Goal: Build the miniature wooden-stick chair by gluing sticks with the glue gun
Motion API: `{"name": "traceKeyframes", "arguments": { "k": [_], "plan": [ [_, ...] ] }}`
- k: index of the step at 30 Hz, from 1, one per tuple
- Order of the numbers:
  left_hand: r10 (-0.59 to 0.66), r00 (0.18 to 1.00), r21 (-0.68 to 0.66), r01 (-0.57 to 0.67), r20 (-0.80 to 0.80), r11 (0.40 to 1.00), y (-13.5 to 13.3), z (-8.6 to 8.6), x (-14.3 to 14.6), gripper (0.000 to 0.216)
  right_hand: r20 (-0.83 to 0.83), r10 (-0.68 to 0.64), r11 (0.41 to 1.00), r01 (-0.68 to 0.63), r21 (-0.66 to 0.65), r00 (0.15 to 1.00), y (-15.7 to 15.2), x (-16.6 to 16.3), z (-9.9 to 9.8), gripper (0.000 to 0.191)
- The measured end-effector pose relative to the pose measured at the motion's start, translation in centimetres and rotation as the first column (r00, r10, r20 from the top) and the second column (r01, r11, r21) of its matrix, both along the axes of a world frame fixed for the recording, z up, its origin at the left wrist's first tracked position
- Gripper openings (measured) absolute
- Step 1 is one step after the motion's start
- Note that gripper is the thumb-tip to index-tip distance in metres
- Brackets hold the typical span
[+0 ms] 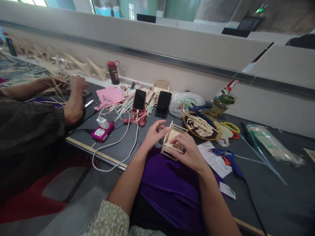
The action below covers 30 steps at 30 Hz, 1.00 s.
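Observation:
A small box-like frame of thin wooden sticks [172,137] is held over a purple cloth [169,186] on my lap. My left hand [154,134] pinches its left edge with thumb and fingers. My right hand [188,152] covers its near right side, fingers curled round it. Just beyond it a round tray [188,129] holds several loose sticks. A blue glue gun [227,160] lies on paper to the right of my right hand.
Two phones [139,100] [163,103] lean upright behind the hands, with white cables, a charger [102,123] and a pink power bank [101,133] to the left. Another person's arms [71,101] work at stick models on the far left. Plastic bags [273,144] lie right.

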State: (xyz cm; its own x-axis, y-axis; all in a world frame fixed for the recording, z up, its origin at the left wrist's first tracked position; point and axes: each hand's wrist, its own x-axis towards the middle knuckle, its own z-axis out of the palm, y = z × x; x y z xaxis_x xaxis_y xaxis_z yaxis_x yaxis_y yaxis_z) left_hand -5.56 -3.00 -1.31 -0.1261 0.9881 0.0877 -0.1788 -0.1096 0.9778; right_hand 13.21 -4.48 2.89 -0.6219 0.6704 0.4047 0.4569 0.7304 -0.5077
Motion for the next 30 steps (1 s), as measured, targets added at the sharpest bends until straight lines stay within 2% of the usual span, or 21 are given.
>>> {"name": "traceKeyframes", "arguments": {
  "k": [3,5,7,10,14,17,21,25,28,30],
  "plan": [
    [0.006,1.000,-0.011,-0.006,0.000,1.000,0.0,0.0,-0.1,0.055,-0.145,-0.122,0.992,0.114,-0.061,0.982,1.0,1.3,0.2,0.017],
    [0.014,1.000,-0.024,-0.014,0.003,1.000,0.1,0.0,-0.1,0.054,-0.148,-0.225,0.973,0.213,-0.092,0.963,2.1,1.9,0.1,0.019],
    [0.035,0.999,-0.040,-0.034,0.017,0.999,0.2,0.0,-0.2,0.053,-0.044,-0.267,0.962,0.264,-0.064,0.963,3.5,2.1,0.0,0.018],
    [0.105,0.993,-0.055,-0.102,0.046,0.993,0.3,-0.1,-0.3,0.049,0.158,-0.305,0.952,0.297,0.071,0.939,5.6,1.5,0.1,0.022],
    [0.178,0.979,-0.060,-0.172,0.096,0.983,0.3,-0.1,-0.4,0.046,0.516,-0.345,0.938,0.302,0.169,0.784,7.4,-0.2,0.7,0.027],
    [0.218,0.968,-0.064,-0.211,0.124,0.975,0.3,-0.1,-0.6,0.045,0.646,-0.342,0.937,0.298,0.180,0.683,8.0,-0.9,1.4,0.031],
    [0.326,0.935,-0.068,-0.320,0.142,0.945,0.5,-0.1,-1.1,0.040,0.655,-0.377,0.920,0.344,0.185,0.655,8.7,-1.0,2.0,0.032],
    [0.440,0.889,-0.055,-0.437,0.126,0.898,0.7,-0.5,-1.5,0.035,0.619,-0.473,0.863,0.471,0.181,0.627,9.3,-1.3,1.9,0.033],
    [0.435,0.894,-0.061,-0.431,0.108,0.900,0.8,-0.7,-1.7,0.032,0.590,-0.524,0.816,0.560,0.142,0.614,9.5,-1.8,1.7,0.034],
    [0.412,0.907,-0.074,-0.406,0.088,0.911,0.9,-0.9,-1.7,0.031,0.582,-0.526,0.807,0.579,0.113,0.620,9.4,-2.0,1.5,0.034]
  ]
}}
